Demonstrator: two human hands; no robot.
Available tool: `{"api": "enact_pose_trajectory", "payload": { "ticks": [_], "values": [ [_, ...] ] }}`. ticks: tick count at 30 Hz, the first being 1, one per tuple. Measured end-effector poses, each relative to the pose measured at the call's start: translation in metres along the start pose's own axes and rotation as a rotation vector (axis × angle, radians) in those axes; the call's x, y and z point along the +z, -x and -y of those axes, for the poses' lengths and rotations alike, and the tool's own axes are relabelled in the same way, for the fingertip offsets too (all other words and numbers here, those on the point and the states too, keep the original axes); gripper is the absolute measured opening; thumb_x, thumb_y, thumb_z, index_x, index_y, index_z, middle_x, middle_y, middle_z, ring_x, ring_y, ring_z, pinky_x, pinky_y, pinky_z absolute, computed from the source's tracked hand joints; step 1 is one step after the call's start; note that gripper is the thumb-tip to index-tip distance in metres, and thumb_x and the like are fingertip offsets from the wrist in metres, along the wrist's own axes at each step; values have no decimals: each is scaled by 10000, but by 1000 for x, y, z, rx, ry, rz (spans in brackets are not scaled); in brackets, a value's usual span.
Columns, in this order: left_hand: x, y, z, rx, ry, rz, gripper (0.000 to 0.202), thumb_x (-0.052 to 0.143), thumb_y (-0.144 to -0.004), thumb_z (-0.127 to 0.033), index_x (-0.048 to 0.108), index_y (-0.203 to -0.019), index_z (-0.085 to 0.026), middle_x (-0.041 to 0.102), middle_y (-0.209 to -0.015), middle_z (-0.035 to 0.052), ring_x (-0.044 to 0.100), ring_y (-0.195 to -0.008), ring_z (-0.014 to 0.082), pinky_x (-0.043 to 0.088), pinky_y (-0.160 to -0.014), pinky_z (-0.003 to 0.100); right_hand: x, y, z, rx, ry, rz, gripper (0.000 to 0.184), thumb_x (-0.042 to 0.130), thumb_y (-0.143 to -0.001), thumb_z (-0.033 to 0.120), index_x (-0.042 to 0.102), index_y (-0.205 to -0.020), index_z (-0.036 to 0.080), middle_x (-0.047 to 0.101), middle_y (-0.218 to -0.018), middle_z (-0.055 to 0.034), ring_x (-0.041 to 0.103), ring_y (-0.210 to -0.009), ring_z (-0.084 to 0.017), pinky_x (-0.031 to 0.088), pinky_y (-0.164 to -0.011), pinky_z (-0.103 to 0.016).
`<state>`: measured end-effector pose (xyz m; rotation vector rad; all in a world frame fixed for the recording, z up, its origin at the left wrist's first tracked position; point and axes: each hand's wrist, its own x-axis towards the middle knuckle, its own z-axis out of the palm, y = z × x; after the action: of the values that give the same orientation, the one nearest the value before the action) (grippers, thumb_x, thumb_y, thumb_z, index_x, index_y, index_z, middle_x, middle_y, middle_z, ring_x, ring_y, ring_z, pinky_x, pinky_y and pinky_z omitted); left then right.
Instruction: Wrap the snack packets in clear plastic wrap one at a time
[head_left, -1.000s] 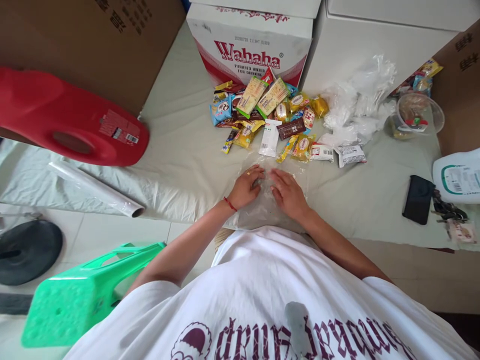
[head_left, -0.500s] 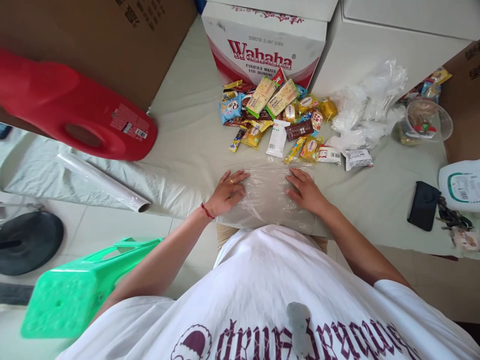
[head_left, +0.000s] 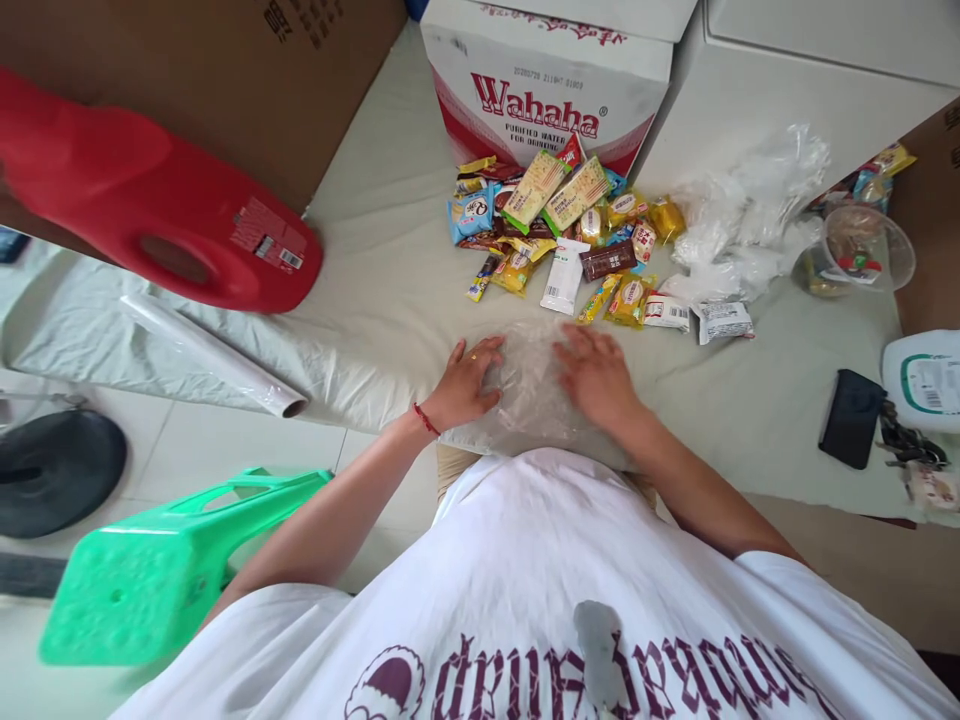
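A sheet of clear plastic film (head_left: 529,385) lies crumpled at the front edge of the cloth-covered table, right before my body. My left hand (head_left: 471,382) rests on its left side, fingers apart and slightly bent. On the right side, my right hand (head_left: 596,375) touches the film with fingers spread; motion blurs them a little. Just beyond the film is a heap of wrapped snacks (head_left: 555,215), among them a white packet (head_left: 562,275), a brown packet (head_left: 607,260) and several yellow ones.
Bunched clear plastic bags (head_left: 739,220) and a clear plastic tub (head_left: 870,250) stand right of the snacks. A Wahaba-style carton (head_left: 551,90) is behind. Left are a red jug (head_left: 247,250) and a film roll (head_left: 214,355). A phone (head_left: 851,418) lies right; a green stool (head_left: 135,590) is below.
The film was spread fairly flat and is now bunched toward the middle. My right hand has moved inward to the left. The view has shifted slightly.
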<state>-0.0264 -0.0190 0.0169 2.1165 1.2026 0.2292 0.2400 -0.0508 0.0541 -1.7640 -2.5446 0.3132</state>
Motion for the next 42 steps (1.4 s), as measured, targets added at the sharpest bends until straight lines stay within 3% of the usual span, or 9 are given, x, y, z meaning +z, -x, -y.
{"api": "enact_pose_trajectory", "payload": {
  "ticks": [4,7,10,16,21,25,31,36,42],
  "values": [
    [1,4,-4,-13,-70,63,748,596,-802,-314,417,-1522,-218,308,-1716,152,236,-1612,322,6,-1285,665,-7,13,-76,217,-2,-12,420,623,-931,267,689,-1341,197,455,-1633,-120,393,-1484,-374,362,-1186,-563],
    [0,5,-7,-16,-76,99,797,591,-820,-343,380,-1578,-219,223,-1745,156,182,-1623,349,-21,-1270,689,-18,29,-109,305,-69,-157,333,609,-929,291,745,-1205,163,604,-1470,-164,534,-1343,-358,425,-1137,-542],
    [-3,3,-6,-25,12,88,705,480,-902,-354,379,-1590,-235,247,-1742,123,191,-1625,319,-28,-1278,672,-29,34,-89,269,-134,-300,353,505,-993,285,735,-1239,178,690,-1285,-152,589,-1212,-324,466,-1081,-515],
    [-12,-5,0,-109,193,21,534,241,-1022,-339,557,-1448,-284,506,-1618,36,342,-1576,216,100,-1326,567,-17,8,18,-421,-152,177,271,533,-989,162,785,-1080,207,732,-1146,-115,536,-1228,-285,473,-1013,-409],
    [-13,-10,-2,-107,104,97,445,397,-965,-297,638,-1337,-264,450,-1655,43,306,-1591,234,53,-1314,610,4,-1,47,-645,-182,184,368,562,-1001,184,681,-1347,228,650,-1407,-105,546,-1242,-276,461,-1011,-414],
    [-12,-12,-1,-67,19,118,531,466,-867,-206,611,-1376,-253,379,-1694,61,271,-1605,258,53,-1290,669,10,6,44,-679,-197,252,570,515,-992,90,548,-1503,339,443,-1655,-27,615,-1206,-217,468,-965,-358],
    [-20,-15,10,-37,-37,154,602,505,-810,-196,598,-1402,-247,362,-1703,73,276,-1603,275,135,-1309,620,5,15,6,-636,-152,308,418,547,-956,78,752,-1252,289,574,-1551,-43,626,-1200,-256,458,-958,-392],
    [-17,-17,7,-51,-17,114,463,496,-915,-317,611,-1361,-277,393,-1687,78,297,-1594,287,137,-1292,663,-6,15,-43,-492,-138,305,510,508,-850,-15,804,-1171,249,632,-1488,-60,615,-1164,-280,479,-935,-414],
    [-8,-23,-12,-132,-18,33,344,422,-1017,-419,684,-1155,-242,457,-1646,106,334,-1571,341,164,-1243,731,-44,18,-64,-507,-526,349,491,461,-909,72,797,-1194,290,696,-1396,-26,610,-1265,-219,474,-1076,-403]
  ]
}}
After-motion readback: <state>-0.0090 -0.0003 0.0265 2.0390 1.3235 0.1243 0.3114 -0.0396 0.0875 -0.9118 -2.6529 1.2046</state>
